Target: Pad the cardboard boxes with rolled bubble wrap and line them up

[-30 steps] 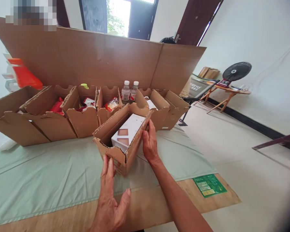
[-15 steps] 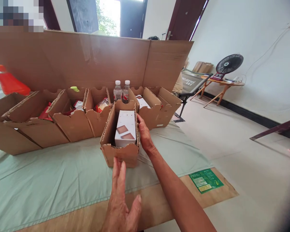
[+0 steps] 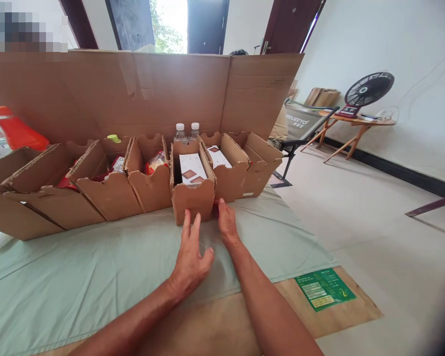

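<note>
A cardboard bin with a white box inside stands slightly forward of a row of similar bins. My left hand touches the lower front of this bin with its fingers spread. Beside the bin's lower right corner is my right hand, its fingers curled; something small and dark red shows by the fingertips, too hidden to name. To the right, another bin holds a white box. Two clear bottles with white caps stand behind the forward bin.
Further left, bins hold red and white packets. A tall cardboard panel rises behind the row. An orange-red object is at the far left. Green cloth covers the table; a fan and a folding chair are at the right.
The bin with the white box has moved away from me, into the gap in the row. My left hand has followed it, and my right hand has dropped lower along its side.
</note>
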`<state>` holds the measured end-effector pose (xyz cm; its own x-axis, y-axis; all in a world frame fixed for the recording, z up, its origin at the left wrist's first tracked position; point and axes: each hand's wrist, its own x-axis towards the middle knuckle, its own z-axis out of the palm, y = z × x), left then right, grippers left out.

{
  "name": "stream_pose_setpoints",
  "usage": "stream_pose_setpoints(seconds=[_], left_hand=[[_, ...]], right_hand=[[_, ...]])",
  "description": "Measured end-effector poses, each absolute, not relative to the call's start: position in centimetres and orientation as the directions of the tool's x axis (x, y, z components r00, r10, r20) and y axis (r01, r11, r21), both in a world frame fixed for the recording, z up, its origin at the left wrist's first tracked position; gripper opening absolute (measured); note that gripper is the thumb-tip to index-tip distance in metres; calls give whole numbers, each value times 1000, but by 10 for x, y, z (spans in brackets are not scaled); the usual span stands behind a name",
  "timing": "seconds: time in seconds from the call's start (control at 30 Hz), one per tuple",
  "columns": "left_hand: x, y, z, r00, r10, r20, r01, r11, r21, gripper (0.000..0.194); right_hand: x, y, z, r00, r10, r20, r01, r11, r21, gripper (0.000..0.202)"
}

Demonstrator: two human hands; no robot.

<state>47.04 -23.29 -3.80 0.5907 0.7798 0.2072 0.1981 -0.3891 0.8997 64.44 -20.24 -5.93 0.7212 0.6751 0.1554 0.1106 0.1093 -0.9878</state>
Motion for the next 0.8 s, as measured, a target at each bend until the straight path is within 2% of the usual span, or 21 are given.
stream_pose_setpoints(seconds=[0.17, 0.33, 0.4, 0.5, 0.6, 0.7, 0.8], left_hand=[[498, -183, -40, 604, 758, 245, 240, -466, 851, 91], [499, -176, -45, 631, 738, 237, 259, -489, 833, 87], [476, -185, -52, 657, 717, 232, 277, -517, 810, 80], [412, -207, -70, 765, 592, 256, 274, -658, 702, 64], [338, -239, -94, 804, 484, 346, 209, -774, 597, 57], [284, -271, -112, 745, 489, 455, 142, -782, 607, 48], [263, -292, -116, 632, 632, 449, 165, -675, 719, 41]], right_hand=[[643, -200, -66, 730, 661, 172, 170, 68, -983, 65], [640, -203, -61, 710, 672, 209, 237, 51, -970, 59], [635, -206, -54, 684, 688, 244, 276, 66, -959, 52], [617, -214, -35, 617, 722, 312, 347, 107, -932, 36], [588, -215, -4, 513, 772, 376, 404, 169, -899, 31], [560, -196, 35, 318, 827, 465, 567, 227, -792, 46], [543, -156, 72, 166, 880, 445, 804, 141, -578, 63]])
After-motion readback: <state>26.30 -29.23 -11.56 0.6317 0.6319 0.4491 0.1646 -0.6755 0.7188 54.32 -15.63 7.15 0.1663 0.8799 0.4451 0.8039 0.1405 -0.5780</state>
